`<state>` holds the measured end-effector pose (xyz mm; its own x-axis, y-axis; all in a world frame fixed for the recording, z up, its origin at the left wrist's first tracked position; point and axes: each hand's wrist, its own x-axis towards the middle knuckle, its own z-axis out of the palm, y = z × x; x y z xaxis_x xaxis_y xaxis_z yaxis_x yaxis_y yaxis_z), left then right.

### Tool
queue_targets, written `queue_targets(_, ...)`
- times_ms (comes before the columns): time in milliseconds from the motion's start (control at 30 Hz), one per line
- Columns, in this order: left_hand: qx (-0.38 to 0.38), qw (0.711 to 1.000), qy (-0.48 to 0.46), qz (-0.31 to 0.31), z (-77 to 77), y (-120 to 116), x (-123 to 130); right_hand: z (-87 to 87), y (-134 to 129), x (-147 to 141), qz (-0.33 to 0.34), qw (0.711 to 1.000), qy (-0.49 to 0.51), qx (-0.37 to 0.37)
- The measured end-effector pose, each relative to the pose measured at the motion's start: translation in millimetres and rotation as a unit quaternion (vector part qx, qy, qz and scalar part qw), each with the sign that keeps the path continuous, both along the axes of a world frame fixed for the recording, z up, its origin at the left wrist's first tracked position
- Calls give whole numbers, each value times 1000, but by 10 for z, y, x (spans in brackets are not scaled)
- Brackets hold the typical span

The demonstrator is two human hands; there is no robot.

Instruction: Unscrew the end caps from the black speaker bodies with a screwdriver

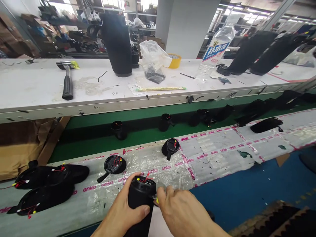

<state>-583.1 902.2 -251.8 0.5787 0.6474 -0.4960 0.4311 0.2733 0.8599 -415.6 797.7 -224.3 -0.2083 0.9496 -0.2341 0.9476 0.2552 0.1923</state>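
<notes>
A black fabric-covered cylinder (pixel 140 210) stands nearly upright at the bottom centre, its open top showing red wires and small connectors. My left hand (pixel 125 210) is wrapped round its left side, thumb across the front. At the cylinder's upper right edge, my right hand (pixel 179 205) has its fingers curled in, close against the rim. A bit of yellow shows at those fingertips, but most of what they hold is hidden. Just behind the hands, a similar cylinder (pixel 115 164) with red wires and a strap stands on the plastic-covered surface (pixel 138 161).
More black cylinders (pixel 45 199) lie at the left, and another (pixel 170 147) stands behind. A green belt (pixel 143 131) carries others. The white shelf (pixel 91 89) beyond holds a hammer (pixel 67 82), a water bottle (pixel 214 52), a plastic bag (pixel 154 54) and tall black cylinders (pixel 118 46).
</notes>
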Motion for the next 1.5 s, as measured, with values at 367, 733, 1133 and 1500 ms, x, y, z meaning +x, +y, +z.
queue_targets(367,-253,951,-174,-21,-179,142,-102,-157,-15,277,-146,961,235,33)
queue_targets(733,-166,972,-154,-53,-177,201,-95,-157,57,146,-10,989,104,106)
queue_targets(1133,-132,977,-153,-68,-183,194,-83,-225,40,160,-5,991,113,67)
queue_targets(1500,-53,993,-75,-78,-86,125,-99,-81,26,90,-18,997,67,-28)
